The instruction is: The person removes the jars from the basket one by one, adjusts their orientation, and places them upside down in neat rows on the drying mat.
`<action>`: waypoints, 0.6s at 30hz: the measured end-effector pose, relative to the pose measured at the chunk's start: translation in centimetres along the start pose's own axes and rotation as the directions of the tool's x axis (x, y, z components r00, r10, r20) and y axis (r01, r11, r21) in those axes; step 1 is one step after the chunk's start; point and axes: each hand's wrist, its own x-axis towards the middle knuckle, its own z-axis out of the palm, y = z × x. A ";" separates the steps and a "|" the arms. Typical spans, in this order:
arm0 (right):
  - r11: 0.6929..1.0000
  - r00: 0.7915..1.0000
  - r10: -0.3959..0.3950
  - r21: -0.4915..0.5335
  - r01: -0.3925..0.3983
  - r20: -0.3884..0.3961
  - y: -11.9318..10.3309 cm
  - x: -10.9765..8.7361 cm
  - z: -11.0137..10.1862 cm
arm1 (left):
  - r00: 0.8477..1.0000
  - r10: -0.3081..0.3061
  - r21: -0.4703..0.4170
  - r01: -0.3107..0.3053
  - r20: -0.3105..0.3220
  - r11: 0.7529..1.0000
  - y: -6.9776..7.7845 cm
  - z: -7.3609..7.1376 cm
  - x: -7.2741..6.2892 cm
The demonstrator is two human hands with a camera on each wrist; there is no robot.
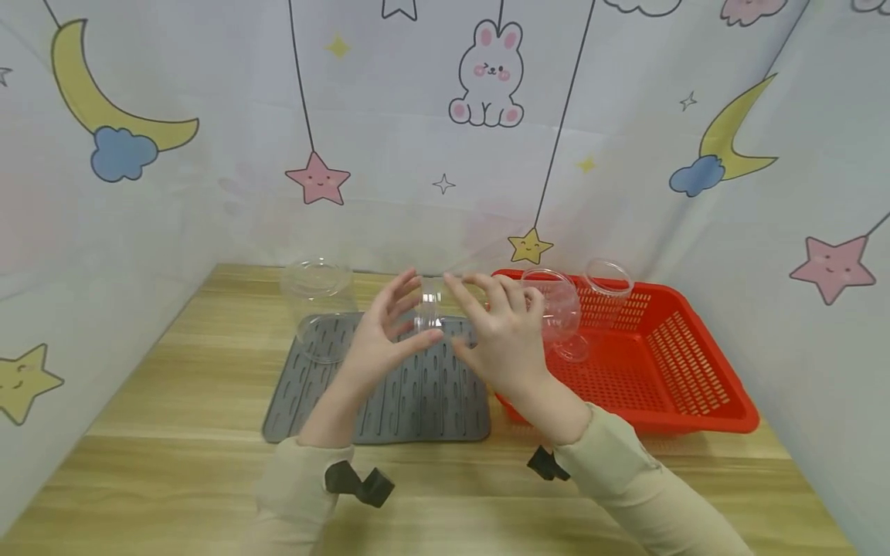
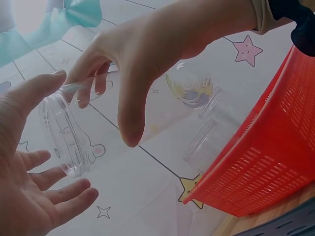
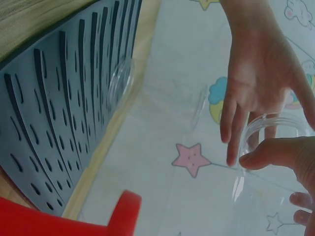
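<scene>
A clear plastic jar [image 1: 431,303] lies sideways between my two hands, raised above the grey mat [image 1: 417,401]. My right hand [image 1: 511,340] grips its body, thumb on one side and fingers on the other. At the jar's other end, my left hand [image 1: 371,344] is spread, its fingers nearly straight around the ridged rim. The left wrist view shows that rim [image 2: 66,135] between the left thumb and fingers. In the right wrist view the right thumb presses the jar wall [image 3: 241,189] near the rim.
Another clear jar [image 1: 320,309] stands on the mat's back left part. To the right sits a red slotted basket [image 1: 695,421] with clear jars [image 1: 556,301] inside, one [image 1: 608,282] at its back rim. A patterned cloth [image 1: 389,116] hangs behind the wooden table [image 1: 174,401].
</scene>
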 end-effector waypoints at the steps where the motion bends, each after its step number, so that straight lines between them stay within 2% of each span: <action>1: 1.000 1.000 0.001 0.003 -0.001 0.005 -0.1 -0.1 0.1 | 1.000 -0.006 0.004 0.006 -0.002 1.000 0.0 0.0 0.0; 9: 1.000 0.999 -0.008 -0.012 0.009 0.044 -0.4 -0.4 0.4 | 0.999 -0.051 0.034 0.051 -0.019 0.998 -0.1 -0.1 0.1; 18: 1.000 0.995 -0.011 0.009 0.010 0.100 -0.4 -0.5 0.3 | 0.999 -0.046 0.055 0.046 0.007 0.997 -0.5 -0.2 0.2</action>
